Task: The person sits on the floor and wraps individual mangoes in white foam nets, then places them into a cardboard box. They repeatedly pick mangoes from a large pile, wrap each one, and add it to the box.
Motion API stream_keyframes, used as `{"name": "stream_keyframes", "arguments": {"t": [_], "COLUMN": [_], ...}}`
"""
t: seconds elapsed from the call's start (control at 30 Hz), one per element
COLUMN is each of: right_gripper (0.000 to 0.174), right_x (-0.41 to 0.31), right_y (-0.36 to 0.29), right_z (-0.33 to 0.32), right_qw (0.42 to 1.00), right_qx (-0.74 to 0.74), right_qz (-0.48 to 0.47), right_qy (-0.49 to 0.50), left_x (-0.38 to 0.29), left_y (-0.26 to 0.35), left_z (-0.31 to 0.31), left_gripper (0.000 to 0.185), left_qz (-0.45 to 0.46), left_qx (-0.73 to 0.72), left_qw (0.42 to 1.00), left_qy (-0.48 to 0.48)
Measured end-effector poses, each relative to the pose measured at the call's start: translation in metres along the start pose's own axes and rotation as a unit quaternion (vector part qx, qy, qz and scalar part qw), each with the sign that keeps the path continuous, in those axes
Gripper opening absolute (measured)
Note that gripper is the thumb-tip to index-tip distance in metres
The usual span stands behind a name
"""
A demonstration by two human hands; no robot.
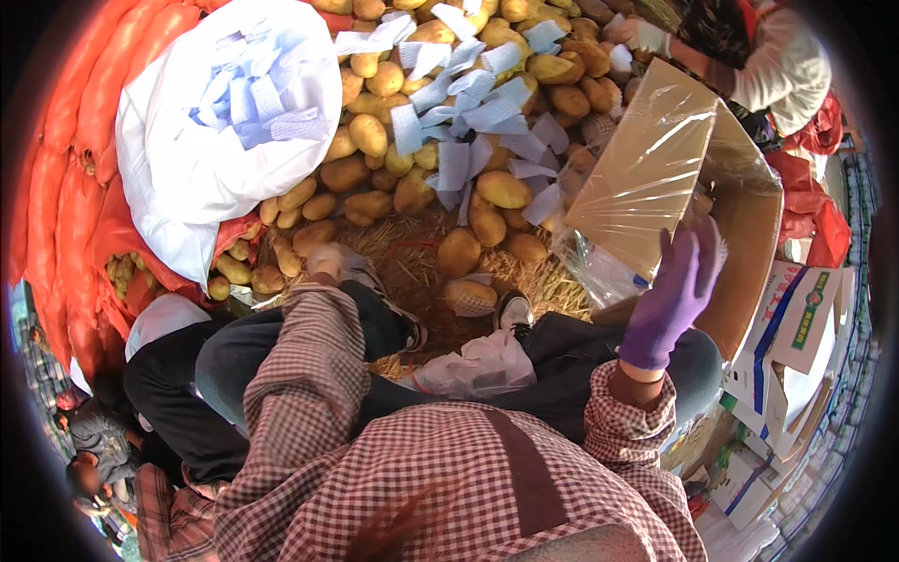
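My left hand (327, 263), blurred by motion, is above straw beside the potatoes (368, 204); whether it holds anything is unclear. My right hand (676, 295), in a purple glove, reaches over the near side of a cardboard box (748, 211) with its fingers extended and apart. Clear plastic film lines the box and covers its raised flap (650, 161). Pale foam net sleeves (453, 165) lie scattered on the potato heap, and more fill a white sack (168, 133) at upper left. A potato in a net sleeve (469, 298) lies near my shoe.
Filled red mesh sacks (77, 211) line the left side. A co-worker's gloved hand (639, 35) is at the heap's upper right. Printed cartons (779, 337) stand right of the box. Crumpled white plastic (484, 365) lies between my legs. Another person's dark-trousered leg (168, 372) is at left.
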State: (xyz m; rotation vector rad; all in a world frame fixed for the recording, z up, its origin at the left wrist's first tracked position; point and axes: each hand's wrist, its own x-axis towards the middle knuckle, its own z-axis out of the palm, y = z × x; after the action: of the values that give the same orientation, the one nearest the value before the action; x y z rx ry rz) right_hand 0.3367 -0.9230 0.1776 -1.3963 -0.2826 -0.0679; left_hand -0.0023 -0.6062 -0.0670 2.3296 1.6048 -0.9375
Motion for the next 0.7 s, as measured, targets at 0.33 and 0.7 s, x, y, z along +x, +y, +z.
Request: {"name": "stream_keyframes", "arguments": {"t": [0.33,0.7], "right_gripper": [0.028,0.022], "right_x": [-0.02,-0.048], "right_y": [0.022,0.06], "right_z": [0.036,0.043], "right_qw": [0.961,0.924], "right_qx": [-0.017,0.024], "right_qz": [0.248,0.326], "right_qy": [-0.123,-0.2], "left_x": [0.019,0.034], "left_y": [0.048,0.066], "left_z": [-0.007,-0.052], "left_gripper": [0.053,0.044], "left_qz": [0.082,0.104], "left_qx": [-0.384,-0.161], "left_qw": [0.917,0.981], "left_qy": [0.068,-0.011]}}
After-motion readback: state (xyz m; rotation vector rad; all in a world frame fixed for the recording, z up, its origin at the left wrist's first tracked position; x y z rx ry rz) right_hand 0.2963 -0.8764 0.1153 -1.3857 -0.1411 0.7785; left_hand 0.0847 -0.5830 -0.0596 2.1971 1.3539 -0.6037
